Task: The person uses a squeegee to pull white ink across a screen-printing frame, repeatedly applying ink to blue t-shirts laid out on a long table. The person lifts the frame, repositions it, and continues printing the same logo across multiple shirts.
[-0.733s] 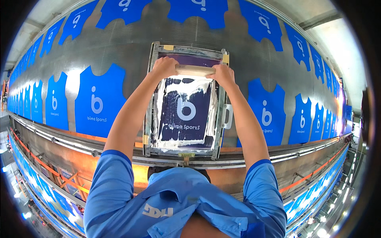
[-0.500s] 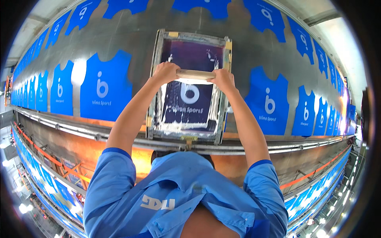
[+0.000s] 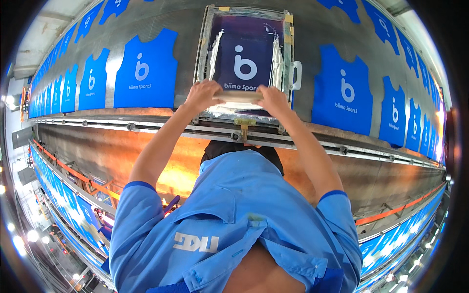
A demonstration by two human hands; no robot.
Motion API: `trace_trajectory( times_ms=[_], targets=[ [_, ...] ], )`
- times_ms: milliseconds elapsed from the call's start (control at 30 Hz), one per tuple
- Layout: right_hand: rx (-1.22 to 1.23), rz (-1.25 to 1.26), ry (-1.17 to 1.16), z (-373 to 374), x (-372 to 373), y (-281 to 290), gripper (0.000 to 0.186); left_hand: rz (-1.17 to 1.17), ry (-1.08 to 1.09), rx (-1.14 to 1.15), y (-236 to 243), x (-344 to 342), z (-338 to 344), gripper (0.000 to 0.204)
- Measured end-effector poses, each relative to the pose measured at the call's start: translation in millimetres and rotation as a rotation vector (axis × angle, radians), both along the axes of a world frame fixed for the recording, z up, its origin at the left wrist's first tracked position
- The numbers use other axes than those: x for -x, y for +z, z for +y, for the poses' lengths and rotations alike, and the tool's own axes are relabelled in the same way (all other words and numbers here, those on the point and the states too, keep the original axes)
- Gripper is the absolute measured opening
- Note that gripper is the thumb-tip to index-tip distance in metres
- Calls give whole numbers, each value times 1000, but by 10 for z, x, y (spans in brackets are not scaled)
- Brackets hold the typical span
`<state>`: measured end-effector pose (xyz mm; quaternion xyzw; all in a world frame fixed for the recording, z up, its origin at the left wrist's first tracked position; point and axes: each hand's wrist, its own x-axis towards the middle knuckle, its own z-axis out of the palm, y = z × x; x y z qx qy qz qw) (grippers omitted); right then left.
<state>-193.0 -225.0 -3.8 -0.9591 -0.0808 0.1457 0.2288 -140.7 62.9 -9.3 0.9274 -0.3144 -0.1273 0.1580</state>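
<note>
My left hand (image 3: 204, 94) and my right hand (image 3: 270, 99) grip the two ends of a wooden squeegee (image 3: 238, 96), which lies across the lower end of a metal-framed screen (image 3: 287, 44). Inside the frame, a dark purple field bears a white logo, partly covered at its bottom by the squeegee. White ink (image 3: 276, 56) runs in streaks along both sides of the field and around the squeegee. A white handle (image 3: 296, 75) sticks out from the frame's right side, and a brass-coloured fitting (image 3: 244, 128) sits at its near edge.
Blue cut shirt panels (image 3: 146, 53) with white logos lie in rows along the grey long table (image 3: 183, 34), left, right and far side. A metal rail (image 3: 161, 128) runs along the near edge, above an orange-lit trough. Further tables with blue panels show at lower left and right.
Both hands have pulled the squeegee from the screen's far end down to its near end, clearing ink off the middle. The view has shifted, so the screen sits higher in the picture.
</note>
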Motion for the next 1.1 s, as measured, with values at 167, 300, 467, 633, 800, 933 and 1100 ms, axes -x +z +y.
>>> trace_trajectory(
  times_ms=[167, 300, 467, 633, 800, 933, 1100],
  targets=[
    [-60, 148, -2, 116, -413, -154, 56, 57, 97, -3, -54, -201, -138, 55],
    [-95, 429, 91, -48, -527, -268, 61, 140, 55, -50, -303, -258, -223, 61],
    [-121, 708, 156, -317, -841, -298, 70, 521, -64, 22, -349, -684, -410, 65],
    [-701, 68, -408, -865, -658, 138, 41, 191, 68, 174, 8, -968, -651, 62],
    [-289, -407, -793, -1515, -184, -441, 34, 16, 54, 120, 463, -1429, -1097, 44],
    [-300, -318, -739, -1284, 177, -505, 29, 131, 0, 83, 256, -1597, -1090, 40],
    [-547, -22, -909, -1093, -17, -673, 22, 207, 32, 78, 64, -1617, -1027, 44]
  ],
)
